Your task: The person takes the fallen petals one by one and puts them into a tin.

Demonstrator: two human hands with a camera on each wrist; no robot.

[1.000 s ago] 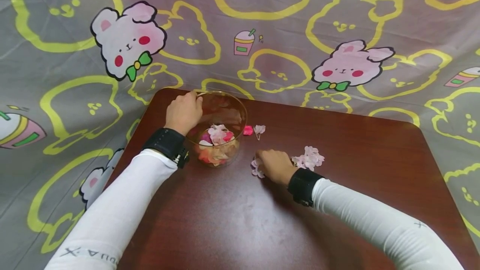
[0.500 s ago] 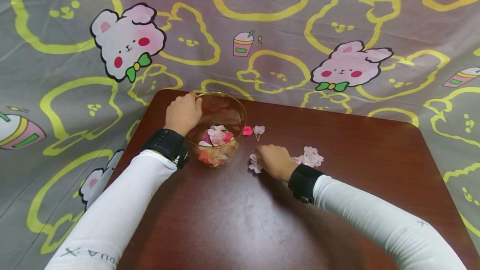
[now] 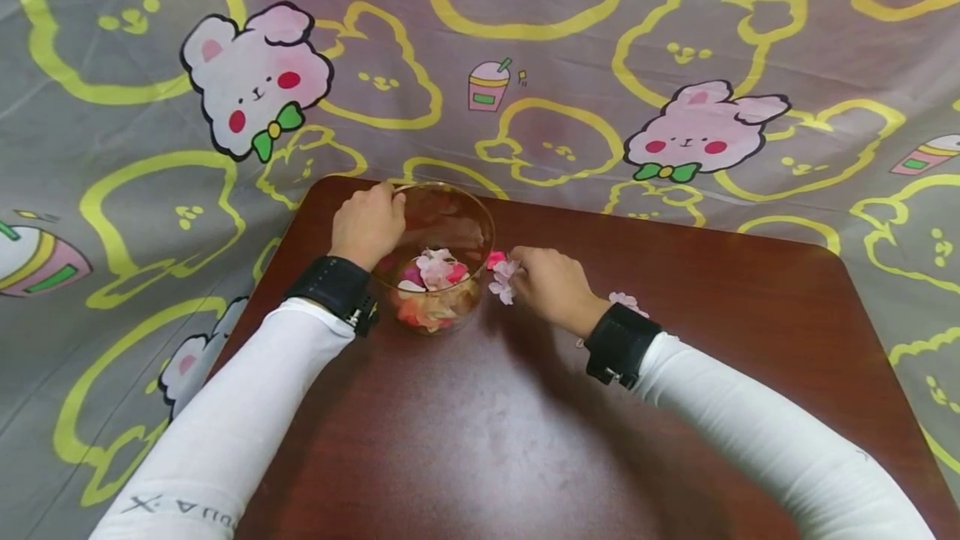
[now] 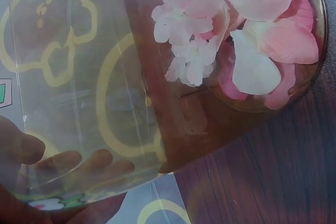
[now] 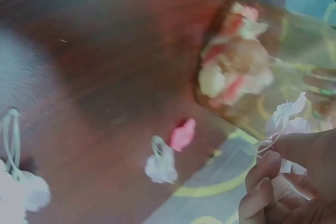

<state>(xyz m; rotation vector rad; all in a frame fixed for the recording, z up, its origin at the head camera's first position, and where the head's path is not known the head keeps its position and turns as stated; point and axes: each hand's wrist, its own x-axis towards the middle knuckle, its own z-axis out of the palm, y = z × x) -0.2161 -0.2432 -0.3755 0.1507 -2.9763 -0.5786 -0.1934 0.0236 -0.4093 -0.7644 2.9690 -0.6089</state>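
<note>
In the head view, my left hand (image 3: 367, 227) grips the back-left rim of a clear glass bowl (image 3: 450, 211). Through the glass, the left wrist view shows fingers (image 4: 100, 166) along the wall. Pink, white and orange flower petals (image 4: 262, 40) fill the bowl's lower part, with a pale pink blossom (image 3: 435, 269) on top. Just right of the bowl, my right hand (image 3: 555, 286) pinches a pale pink artificial flower (image 3: 502, 280). Its thin stem runs between thumb and fingertips in the right wrist view, petals (image 5: 289, 119) pointing outward.
A bright pink petal (image 3: 496, 260) lies right of the bowl, beside another pale flower (image 5: 160, 166) that my right hand hides in the head view. More pale pink flowers (image 3: 622, 300) lie behind my right wrist. Patterned cloth (image 3: 555, 65) borders the brown table (image 3: 750, 298).
My right hand has moved away from me across the table with the pale pink flower, nearing the pink petal. My left hand and the bowl stay where they were.
</note>
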